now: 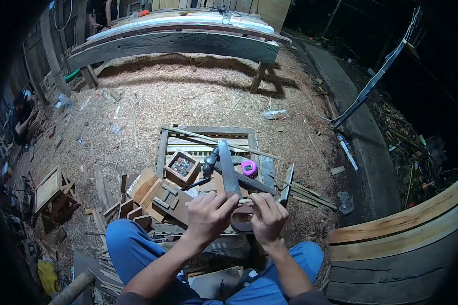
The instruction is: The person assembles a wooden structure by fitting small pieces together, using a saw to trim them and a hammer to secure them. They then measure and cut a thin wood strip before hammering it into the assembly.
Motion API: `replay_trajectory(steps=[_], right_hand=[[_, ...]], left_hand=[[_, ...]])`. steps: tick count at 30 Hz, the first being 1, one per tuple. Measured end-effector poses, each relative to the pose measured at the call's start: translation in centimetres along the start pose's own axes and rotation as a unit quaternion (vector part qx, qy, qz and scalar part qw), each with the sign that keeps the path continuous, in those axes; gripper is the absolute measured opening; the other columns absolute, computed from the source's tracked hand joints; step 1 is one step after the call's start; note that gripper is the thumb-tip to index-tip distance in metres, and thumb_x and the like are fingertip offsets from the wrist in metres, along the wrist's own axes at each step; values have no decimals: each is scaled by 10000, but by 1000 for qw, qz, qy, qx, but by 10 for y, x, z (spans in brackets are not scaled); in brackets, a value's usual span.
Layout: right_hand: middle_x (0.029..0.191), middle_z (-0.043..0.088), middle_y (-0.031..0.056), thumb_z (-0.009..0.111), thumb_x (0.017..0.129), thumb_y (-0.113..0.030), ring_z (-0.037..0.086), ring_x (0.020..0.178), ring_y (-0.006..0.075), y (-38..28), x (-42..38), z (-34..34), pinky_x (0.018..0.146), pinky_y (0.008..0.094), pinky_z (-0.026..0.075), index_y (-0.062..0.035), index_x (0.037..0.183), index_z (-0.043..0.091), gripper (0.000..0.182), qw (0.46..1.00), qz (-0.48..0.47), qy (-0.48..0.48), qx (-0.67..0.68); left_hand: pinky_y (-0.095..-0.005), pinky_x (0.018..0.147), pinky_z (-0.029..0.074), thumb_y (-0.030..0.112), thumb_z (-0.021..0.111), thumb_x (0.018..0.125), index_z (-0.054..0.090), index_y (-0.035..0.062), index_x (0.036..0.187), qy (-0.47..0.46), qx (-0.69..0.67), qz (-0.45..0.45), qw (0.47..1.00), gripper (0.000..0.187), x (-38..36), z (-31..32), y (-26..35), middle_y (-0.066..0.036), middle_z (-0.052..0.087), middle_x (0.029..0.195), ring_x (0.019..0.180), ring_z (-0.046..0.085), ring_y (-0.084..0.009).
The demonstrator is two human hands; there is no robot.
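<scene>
Left hand [207, 213] grips flat grey wooden slat [228, 169], upright; right hand [268, 216] pinches thin stick [245, 201]; small square wooden box [182, 167] holds metal bits.

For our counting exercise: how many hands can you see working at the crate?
2: the left hand grips the flat wooden piece; the right hand pinches a thin stick beside it.

left hand [207, 215] grip: wood strip [228, 170] | right hand [267, 216]: thin stick [245, 201]
</scene>
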State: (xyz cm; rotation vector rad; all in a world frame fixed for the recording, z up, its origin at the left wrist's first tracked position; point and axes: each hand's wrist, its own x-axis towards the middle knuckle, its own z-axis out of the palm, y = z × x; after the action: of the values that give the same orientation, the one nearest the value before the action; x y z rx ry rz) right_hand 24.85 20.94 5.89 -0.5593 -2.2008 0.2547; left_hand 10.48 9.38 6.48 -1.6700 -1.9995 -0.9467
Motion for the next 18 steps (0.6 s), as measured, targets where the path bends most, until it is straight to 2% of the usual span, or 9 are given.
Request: replay_trajectory(steps=[3, 5, 18], right_hand=[[947, 720, 52, 781, 730, -6, 675, 713, 287, -1, 2, 0, 624, 399, 488, -114, 1055, 735, 346, 1000, 0, 9, -6], [944, 719, 52, 774, 731, 1, 671, 708, 288, 1, 2, 3, 622, 399, 486, -113, 1055, 736, 346, 1000, 1, 13, -10], [925, 712, 52, 725, 744, 40, 655, 693, 291, 7, -1, 7, 622, 400, 479, -106, 1057, 746, 346, 1000, 17, 23, -9]], left_hand=[[-358, 563, 414, 142, 716, 857, 719, 167, 1032, 32, -15, 7, 999, 176, 3, 2, 0, -1, 535, 713, 644, 585, -189], [-337, 602, 441, 188, 746, 826, 723, 181, 1040, 4, 9, 2, 1000, 215, 3, 2, 0, 25, 626, 805, 688, 596, -171], [-335, 602, 438, 197, 746, 833, 711, 176, 1035, 9, 10, -1, 1000, 206, 5, 9, 2, 35, 665, 859, 697, 606, -165]])
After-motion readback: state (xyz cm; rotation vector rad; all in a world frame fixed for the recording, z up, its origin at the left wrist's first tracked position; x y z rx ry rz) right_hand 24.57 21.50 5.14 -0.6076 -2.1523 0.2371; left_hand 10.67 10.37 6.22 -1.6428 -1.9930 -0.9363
